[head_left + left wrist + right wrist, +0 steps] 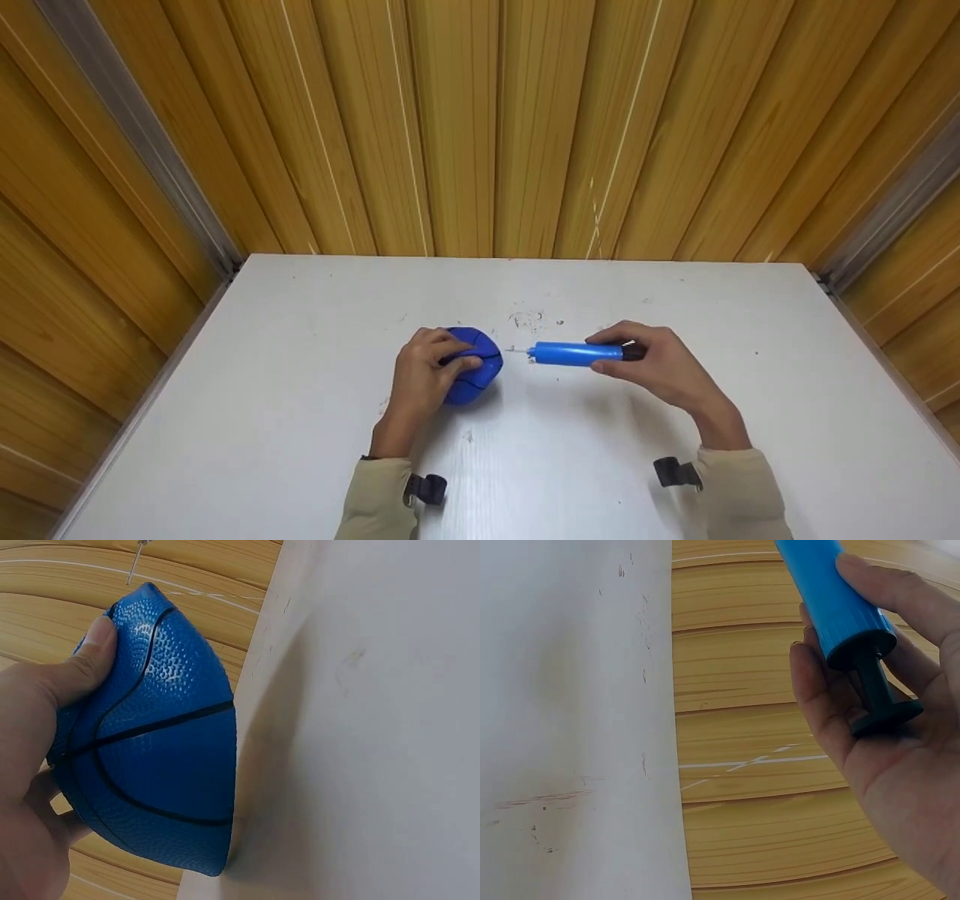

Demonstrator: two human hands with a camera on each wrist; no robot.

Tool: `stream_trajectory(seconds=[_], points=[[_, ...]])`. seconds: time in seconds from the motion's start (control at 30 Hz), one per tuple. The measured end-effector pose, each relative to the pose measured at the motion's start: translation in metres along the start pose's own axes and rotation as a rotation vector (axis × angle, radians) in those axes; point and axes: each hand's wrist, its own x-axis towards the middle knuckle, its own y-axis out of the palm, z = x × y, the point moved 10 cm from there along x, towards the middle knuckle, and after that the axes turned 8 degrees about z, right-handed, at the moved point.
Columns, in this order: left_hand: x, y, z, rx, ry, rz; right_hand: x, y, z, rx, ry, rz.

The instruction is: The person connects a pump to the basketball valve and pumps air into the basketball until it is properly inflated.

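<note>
A deflated blue ball [172, 735], pebbled and crossed by black lines like a basketball, is pinched by my left hand [431, 367] between thumb and fingers. Its sides are caved in, and in the left wrist view its lower edge is right at the white tabletop. My right hand [656, 364] grips a blue hand pump [574, 353] held level, with its black handle [885, 714] against the palm. From the pump's front a thin needle [516, 350] points left toward the ball, a small gap short of it.
The white table [300, 450] has dark scuff marks [527, 319] behind the pump. Wood-patterned panels [450, 127] rise at its back edge and both sides. A black strap mount [429, 489] sits on the left cuff, another [675, 472] on the right.
</note>
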Motion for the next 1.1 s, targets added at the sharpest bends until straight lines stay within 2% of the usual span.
stream_trajectory(seconds=[0.43,0.6,1.1], points=[[-0.001,0.002,-0.001,-0.025,-0.014,0.016,0.002,0.004,0.000,-0.023,-0.009,0.012],[0.000,0.001,-0.006,-0.034,0.012,0.013,0.003,0.005,0.001,-0.015,-0.021,0.017],[0.000,0.000,-0.018,0.020,0.099,0.006,0.004,0.006,0.007,-0.048,-0.042,0.002]])
